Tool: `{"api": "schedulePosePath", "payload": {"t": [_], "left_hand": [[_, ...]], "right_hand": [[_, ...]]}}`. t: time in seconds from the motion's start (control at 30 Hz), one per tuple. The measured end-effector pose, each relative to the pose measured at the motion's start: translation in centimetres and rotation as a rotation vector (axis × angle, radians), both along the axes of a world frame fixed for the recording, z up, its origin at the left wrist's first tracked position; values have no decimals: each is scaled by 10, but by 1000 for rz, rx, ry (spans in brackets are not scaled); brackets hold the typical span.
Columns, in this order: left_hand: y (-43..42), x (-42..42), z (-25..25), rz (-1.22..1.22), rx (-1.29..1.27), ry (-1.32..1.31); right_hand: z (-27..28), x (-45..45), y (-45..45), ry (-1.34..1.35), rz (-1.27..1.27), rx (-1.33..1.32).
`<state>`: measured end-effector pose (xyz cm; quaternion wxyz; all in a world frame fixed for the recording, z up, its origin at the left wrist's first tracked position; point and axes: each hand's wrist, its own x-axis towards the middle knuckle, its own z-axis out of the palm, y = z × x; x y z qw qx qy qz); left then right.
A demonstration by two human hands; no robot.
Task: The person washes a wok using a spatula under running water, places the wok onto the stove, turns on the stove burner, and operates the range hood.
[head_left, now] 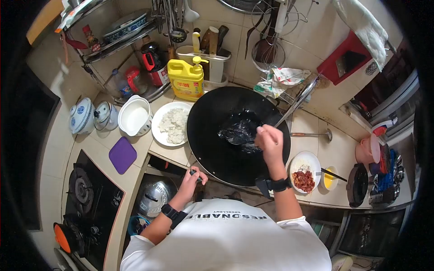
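A large black wok (212, 113) fills the middle of the counter, with shiny, wet-looking dark patches in its bottom. My right hand (270, 142) is over the wok's right half, fingers curled; what they hold, if anything, is hidden. Just above it ends a long metal rod (296, 101) slanting down from the upper right; contact with the hand is unclear. At the wok's lower left, my left hand (192, 180) is closed around a small dark object (195, 173) that I cannot identify. A plate of pale, lumpy food (174, 123) stands left of the wok.
Right of the wok are a ladle (312, 134), a plate with reddish-brown pieces (304, 178) and a yellow-filled bowl (330, 179). Behind stands a yellow pump bottle (185, 81). At left are a white pot (135, 115), purple mat (122, 155) and stove (92, 203).
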<state>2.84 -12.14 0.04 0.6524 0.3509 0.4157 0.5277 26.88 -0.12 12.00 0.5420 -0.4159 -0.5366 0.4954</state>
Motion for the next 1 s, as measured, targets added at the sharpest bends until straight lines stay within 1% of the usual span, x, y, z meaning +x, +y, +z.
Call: {"api": "schedulePosePath", "payload": {"t": [0.07, 0.13, 0.2, 0.27, 0.33, 0.4, 0.47, 0.53, 0.6, 0.7, 0.8, 0.93, 0.97, 1.0], "left_hand": [[-1, -2, -3, -11, 4, -3], [-1, -4, -4, -31, 10, 10], [0, -5, -2, -45, 16, 20], [1, -6, 2, -65, 16, 14], [0, -5, 6, -62, -6, 19], [0, -6, 5, -67, -10, 46], [0, -7, 3, -76, -5, 33], [0, -7, 1, -82, 5, 21], [1, -7, 1, -77, 5, -24], [1, -9, -3, -85, 21, 10], [2, -8, 1, -79, 22, 12], [1, -4, 2, -45, 8, 23], [1, -4, 1, -45, 12, 20], [1, -4, 0, -44, 15, 17]], "right_hand": [[7, -6, -12, -167, 85, 37], [19, 1, -22, -220, 183, 22], [40, 15, -31, -274, 209, -5], [45, 30, -34, -288, 140, -77], [35, 47, -30, -383, 96, -10], [24, 49, -23, -388, 47, 28], [16, 49, -12, -505, 91, 202], [-1, 45, 3, -541, 126, 345], [-14, 35, 17, -470, 82, 358], [2, 12, 32, -451, 116, 369], [-3, -2, 47, -412, 133, 400], [-11, -18, 60, -226, 108, 351], [-10, -22, 59, -227, 107, 354], [-10, -27, 55, -157, 80, 337]]}}
